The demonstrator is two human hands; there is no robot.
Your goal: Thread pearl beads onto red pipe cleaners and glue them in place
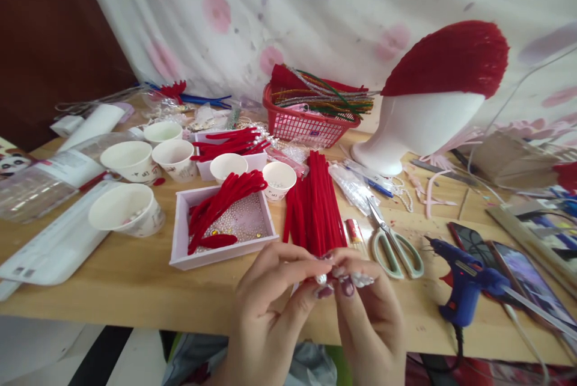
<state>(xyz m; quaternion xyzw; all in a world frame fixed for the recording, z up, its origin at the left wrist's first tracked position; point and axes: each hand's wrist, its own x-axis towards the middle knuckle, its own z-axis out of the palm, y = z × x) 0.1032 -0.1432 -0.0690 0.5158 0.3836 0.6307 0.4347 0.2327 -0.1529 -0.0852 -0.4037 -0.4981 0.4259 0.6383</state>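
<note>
Both hands meet at the front edge of the table, fingertips pressed together. My left hand (277, 290) is closed in a pinch on a small piece with white pearl beads (362, 279). My right hand (372, 305) pinches the same piece from the other side, and a short row of beads pokes out past its fingers. Most of the piece is hidden by the fingers. Just beyond them lies a bundle of red pipe cleaners (315, 205). A lilac box (180, 223) to the left holds loose pearls, more red pipe cleaners and a red oval piece.
Scissors (392, 242) and a blue glue gun (464, 284) lie to the right, by two phones (532, 278). Several paper cups (128, 211) stand left. Behind are a red basket (306, 124) of pipe cleaners and a white mannequin head (419, 127) with a red cap.
</note>
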